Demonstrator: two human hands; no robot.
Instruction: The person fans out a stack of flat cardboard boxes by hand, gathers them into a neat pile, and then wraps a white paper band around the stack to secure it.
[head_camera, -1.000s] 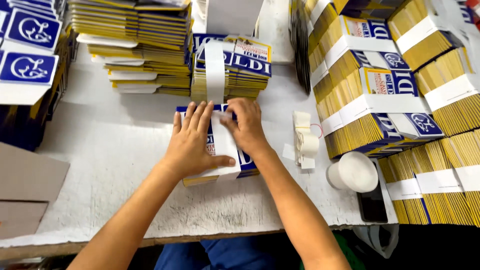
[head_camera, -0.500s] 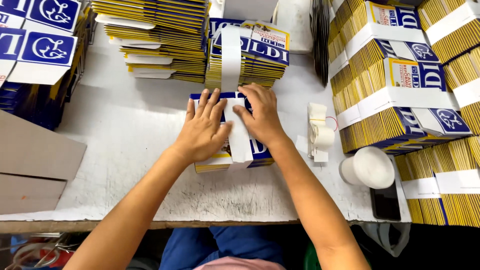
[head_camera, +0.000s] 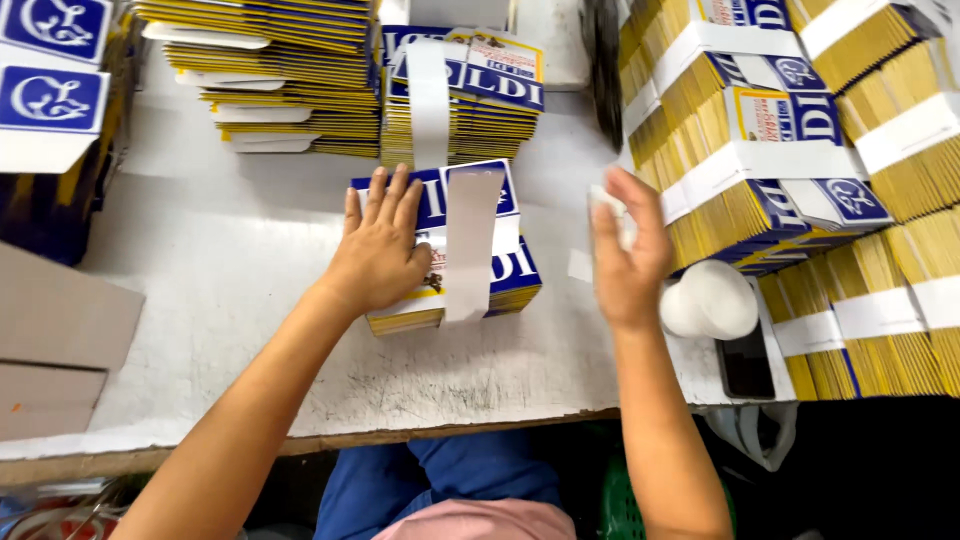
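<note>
Since the earlier frame, right hand (head_camera: 625, 255) has lifted off the stack and swung right toward the small white tape pieces (head_camera: 612, 205), fingers curled loosely around one, while left hand (head_camera: 382, 250) stays flat, fingers together and slightly fanned, pressing the blue-and-yellow card stack (head_camera: 445, 255) on the white tabletop (head_camera: 230, 260). White paper band (head_camera: 470, 245) lies across the stack's middle, loose end unfixed. Judgement: keep left-hand pressure steady so the band stays taut and cards squared while tape is brought over the band's end.
</note>
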